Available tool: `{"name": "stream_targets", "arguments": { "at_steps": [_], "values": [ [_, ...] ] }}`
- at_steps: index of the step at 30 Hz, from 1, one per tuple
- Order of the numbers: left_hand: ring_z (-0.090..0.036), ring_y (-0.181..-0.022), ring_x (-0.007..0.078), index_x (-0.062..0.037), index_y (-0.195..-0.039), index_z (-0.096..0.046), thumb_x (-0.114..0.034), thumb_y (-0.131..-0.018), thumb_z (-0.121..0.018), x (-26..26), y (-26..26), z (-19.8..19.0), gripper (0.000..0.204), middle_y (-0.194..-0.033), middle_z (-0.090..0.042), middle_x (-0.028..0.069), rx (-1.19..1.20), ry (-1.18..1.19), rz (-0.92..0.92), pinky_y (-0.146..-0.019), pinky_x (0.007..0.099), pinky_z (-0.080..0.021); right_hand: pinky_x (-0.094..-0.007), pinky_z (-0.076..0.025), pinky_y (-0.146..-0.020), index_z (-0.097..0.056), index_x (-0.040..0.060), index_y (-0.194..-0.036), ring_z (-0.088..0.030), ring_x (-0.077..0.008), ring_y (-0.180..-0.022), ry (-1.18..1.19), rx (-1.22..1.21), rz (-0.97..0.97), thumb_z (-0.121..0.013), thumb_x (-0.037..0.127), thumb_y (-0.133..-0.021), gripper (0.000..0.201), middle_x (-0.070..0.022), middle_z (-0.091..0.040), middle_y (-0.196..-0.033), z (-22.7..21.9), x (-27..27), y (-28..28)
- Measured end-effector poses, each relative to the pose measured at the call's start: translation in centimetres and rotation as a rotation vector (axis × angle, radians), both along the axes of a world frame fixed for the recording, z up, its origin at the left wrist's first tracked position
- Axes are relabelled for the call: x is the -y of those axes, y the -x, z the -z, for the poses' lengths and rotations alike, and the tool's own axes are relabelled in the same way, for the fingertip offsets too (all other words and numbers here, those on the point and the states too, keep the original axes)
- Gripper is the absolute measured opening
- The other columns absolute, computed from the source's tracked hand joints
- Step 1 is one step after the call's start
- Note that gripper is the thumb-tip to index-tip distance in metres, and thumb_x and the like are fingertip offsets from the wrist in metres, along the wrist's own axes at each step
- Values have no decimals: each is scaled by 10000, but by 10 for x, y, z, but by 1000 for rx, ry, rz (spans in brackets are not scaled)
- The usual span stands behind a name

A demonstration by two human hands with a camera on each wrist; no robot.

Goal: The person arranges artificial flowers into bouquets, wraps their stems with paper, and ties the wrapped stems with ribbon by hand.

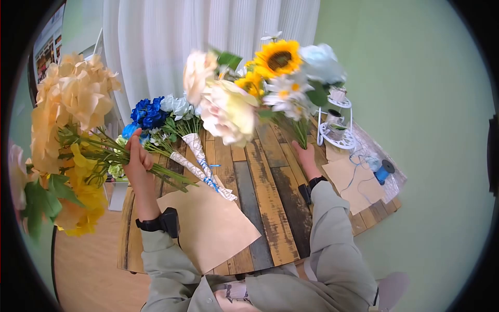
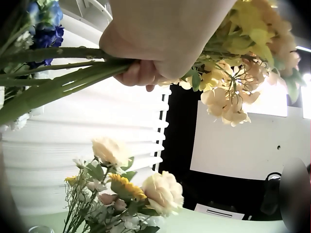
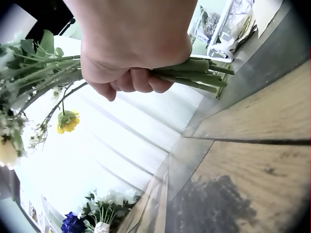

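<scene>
1. A person's left hand (image 1: 138,164) is holding up a large bunch of peach and yellow flowers (image 1: 86,99), off the left side of the wooden-plank tabletop (image 1: 280,223). Its fingers are curling round the green stems, leaving no visible opening; the bare stem ends are pointing toward the middle.

2. The right hand (image 1: 306,156) is gripping a mixed bouquet of cream roses, yellow sunflowers, white daisies and a pale blue bloom (image 1: 228,109) above the far right part of the tabletop. Its fingers are closing firmly round the stems, whose cut ends are poking out of the fist (image 3: 216,77).

3. Two blue and white bouquets in white patterned paper cones (image 1: 195,148) are lying on the tabletop between the hands, with blue ties showing near the narrow ends.

4. A brown paper sheet (image 1: 208,229) is lying flat at the near left. At the right, another brown sheet (image 1: 353,182) is lying beside a blue spool (image 1: 383,171), near a white tiered stand (image 1: 338,136).

5. As a judgement, the work is standing partway: two bouquets are appearing finished, wrapped and tied, while both held bunches are showing bare stems and are still needing any wrapping and tying.
</scene>
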State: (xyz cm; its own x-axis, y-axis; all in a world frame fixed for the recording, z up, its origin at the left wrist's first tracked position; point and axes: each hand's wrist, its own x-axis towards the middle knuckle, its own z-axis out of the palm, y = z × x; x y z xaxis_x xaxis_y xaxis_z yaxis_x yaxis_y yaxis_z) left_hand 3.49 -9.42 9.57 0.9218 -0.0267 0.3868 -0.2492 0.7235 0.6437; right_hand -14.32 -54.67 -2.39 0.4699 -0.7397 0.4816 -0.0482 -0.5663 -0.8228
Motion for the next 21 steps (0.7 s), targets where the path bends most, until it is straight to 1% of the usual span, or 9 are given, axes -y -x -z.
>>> {"name": "stream_targets", "arguments": {
  "at_steps": [1, 3, 4, 7, 9, 10, 16, 20, 21],
  "values": [
    [-189, -426, 12, -21, -1107, -597, -196, -929, -554, -3, -1, 0, 253, -548, -219, -95, -12, -3, 2, -398, 205, -149, -282, -369, -499, -592, 28, -668, -439, -97, -514, 7, -3, 5, -672, 311, -816, 329, 1, -495, -544, 1, -2, 1],
    [-185, -423, 14, -19, -1112, -595, -204, -925, -561, -9, -3, 0, 265, -548, -216, -95, -9, 12, 16, -397, 211, -142, -269, -375, -499, -613, 32, -745, -450, -86, -532, 229, 182, -112, -667, 286, -819, 270, 19, -512, -580, 22, 13, -3],
    [-183, -421, 15, -20, -1114, -595, -209, -924, -564, -11, -3, -1, 270, -547, -214, -95, -22, 11, 16, -397, 213, -139, -269, -375, -499, -613, 32, -745, -450, -86, -532, 241, 177, -101, -667, 286, -819, 270, 19, -512, -580, 34, 26, -3],
    [-178, -391, 16, -30, -1148, -575, -223, -933, -551, -15, -4, -6, 290, -518, -195, -96, -78, 3, -1, -378, 215, -151, -246, -362, -485, -594, 51, -814, -446, -87, -512, -434, 144, -448, -658, 226, -829, 187, 49, -463, -574, 81, 77, -8],
    [-181, -414, 18, -23, -1114, -596, -218, -920, -572, -17, -5, -8, 276, -547, -213, -93, -77, 17, -2, -393, 217, -141, -232, -353, -475, -581, 63, -859, -444, -88, -499, -900, 112, -670, -652, 186, -836, 143, 69, -430, -570, 91, 97, -8],
    [-182, -407, 17, -23, -1113, -596, -210, -922, -568, -15, -5, -10, 269, -543, -219, -95, -84, 32, -2, -387, 216, -141, -228, -195, -419, -434, 174, -678, -248, -45, -412, -578, 87, -451, -617, 124, -848, 255, 83, -303, -519, 3, -26, 9],
    [-181, -397, 13, -28, -1110, -600, -191, -923, -563, -10, -11, -4, 251, -535, -233, -98, -21, 46, 46, -377, 214, -133, -240, -183, -417, -401, 141, -653, -246, -61, -405, -640, 68, -647, -578, 123, -871, 282, 71, -292, -498, -11, -40, 9],
    [-177, -397, 13, -35, -1107, -605, -191, -922, -565, -8, -7, -1, 245, -537, -228, -100, -17, 15, 45, -378, 214, -131, -235, -193, -422, -434, 133, -647, -266, -49, -414, -593, 152, -649, -608, 140, -862, 277, 69, -324, -507, -2, -41, -1],
    [-177, -399, 14, -39, -1105, -608, -192, -921, -566, -8, -6, 0, 242, -539, -226, -99, -31, 0, 39, -380, 213, -132, -235, -197, -420, -434, 130, -647, -269, -51, -411, -597, 193, -601, -607, 139, -861, 276, 65, -332, -509, -1, -44, -4]
  ]
}}
